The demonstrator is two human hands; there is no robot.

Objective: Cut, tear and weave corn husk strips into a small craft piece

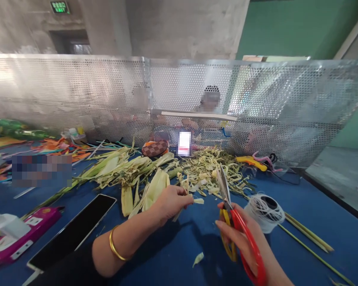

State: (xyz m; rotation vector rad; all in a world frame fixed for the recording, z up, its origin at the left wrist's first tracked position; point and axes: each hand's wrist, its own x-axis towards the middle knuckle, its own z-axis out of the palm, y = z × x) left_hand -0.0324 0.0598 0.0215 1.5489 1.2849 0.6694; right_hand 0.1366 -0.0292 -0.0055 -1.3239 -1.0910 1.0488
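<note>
Red-handled scissors [237, 219] are pointing to eleven o'clock, right hand [258, 236] gripping them. At their nine, left hand [170, 203] is pinching a husk strip [198, 201].

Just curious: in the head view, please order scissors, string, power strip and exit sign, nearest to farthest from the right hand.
1. Scissors, held in the right hand.
2. String, to its right.
3. Power strip, at far left.
4. Exit sign, high on the wall.

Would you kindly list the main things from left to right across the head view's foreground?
Magenta power strip, black rectangular phone, left hand, red-handled metal scissors, round white string roll, thin yellowish stalks.
</note>
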